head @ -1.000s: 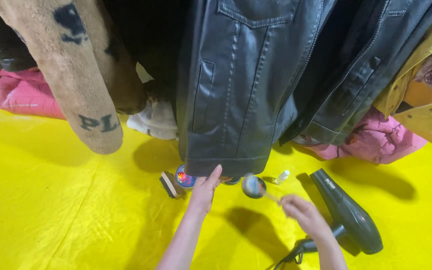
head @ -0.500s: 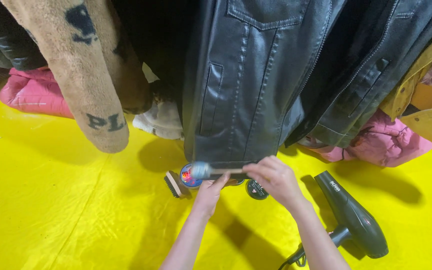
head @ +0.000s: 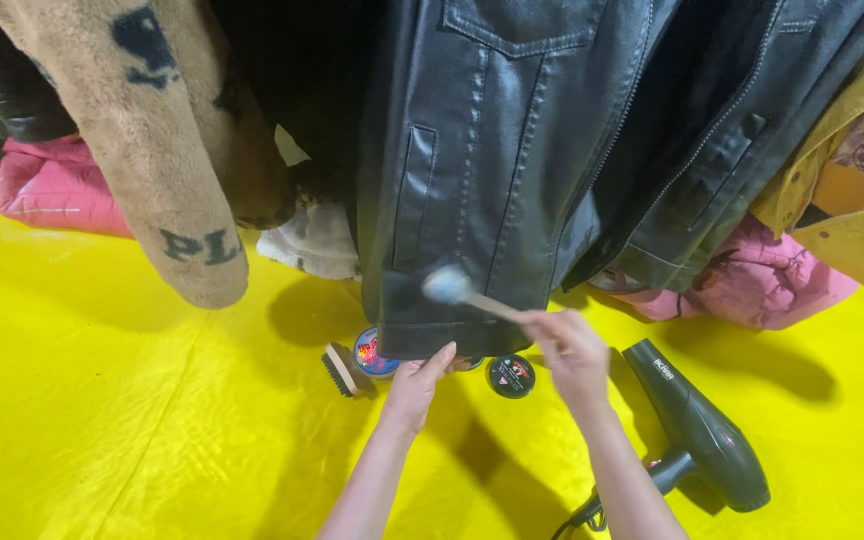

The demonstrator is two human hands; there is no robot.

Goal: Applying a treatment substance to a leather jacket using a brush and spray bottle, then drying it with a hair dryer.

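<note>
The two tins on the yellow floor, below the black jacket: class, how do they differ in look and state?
The blue tin lies beside the small brush; the black tin lies alone, nearer the hair dryer. The blue tin is partly covered by the jacket hem and left hand; the black tin shows whole. Both are round, flat and low.

The right hand [head: 572, 350] is pressing a round-headed applicator [head: 449, 285] against the black leather jacket [head: 492, 160]; the left hand [head: 417, 380] is gripping its hem, seemingly. A hair dryer [head: 697, 425] is lying at four o'clock.
</note>
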